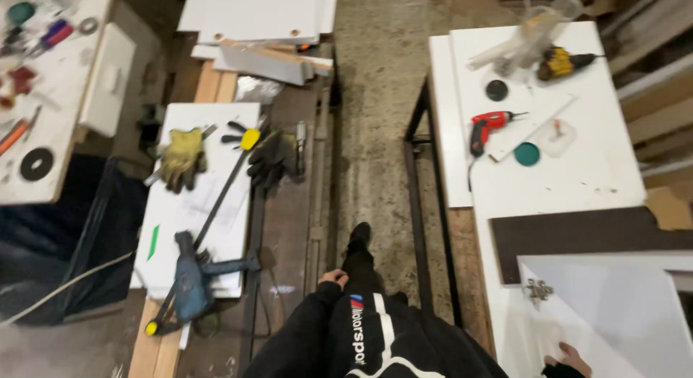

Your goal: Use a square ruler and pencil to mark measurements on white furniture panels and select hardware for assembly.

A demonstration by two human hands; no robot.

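Right hand [567, 358] resting on white panel [613, 313] at tabletop [570, 183], fingers curled, grip unclear. Left hand [333, 278] hanging loosely curled nr thigh, holding nothing. Red drill [485, 129] lying well beyond.

Concrete aisle [379, 118] open between benches; red drill [485, 129], green disc [527, 154] crowd right tabletop [577, 183].

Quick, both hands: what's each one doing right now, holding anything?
Left hand: loosely curled by the person's thigh, holding nothing visible.
Right hand: resting on the white panel at the frame's bottom edge; partly cut off, so a grip cannot be told.
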